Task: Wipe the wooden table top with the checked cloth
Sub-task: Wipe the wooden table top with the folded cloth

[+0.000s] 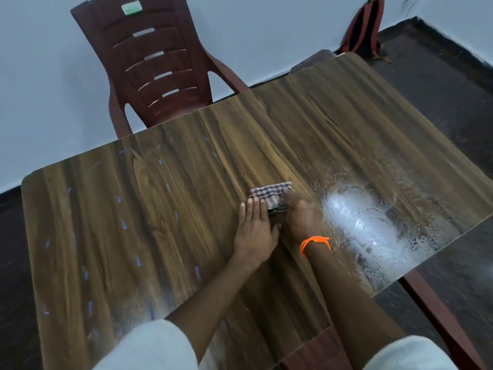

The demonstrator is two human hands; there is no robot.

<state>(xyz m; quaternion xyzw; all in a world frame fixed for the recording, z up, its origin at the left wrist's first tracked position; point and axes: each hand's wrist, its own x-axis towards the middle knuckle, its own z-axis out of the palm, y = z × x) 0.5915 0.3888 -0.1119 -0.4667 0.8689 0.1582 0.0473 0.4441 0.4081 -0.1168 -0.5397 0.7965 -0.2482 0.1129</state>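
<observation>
The checked cloth [269, 194] lies folded small near the middle of the wooden counter [160, 209], and both hands are on it. The left hand [253, 228] rests flat, its fingers [252, 206] held straight and close together, tips on the cloth's near-left edge. The right hand [301, 214], an orange thread band [314, 243] at its wrist, bears on the cloth's right side; it is blurred, so whether its fingers are spread or curled I cannot tell. Wiping looks under way: a wet, streaky patch [373, 222] shines just right of the hands, while the left part looks dry. The next stroke probably calls for steady downward pressure, carrying the cloth leftward over dry wood.
</observation>
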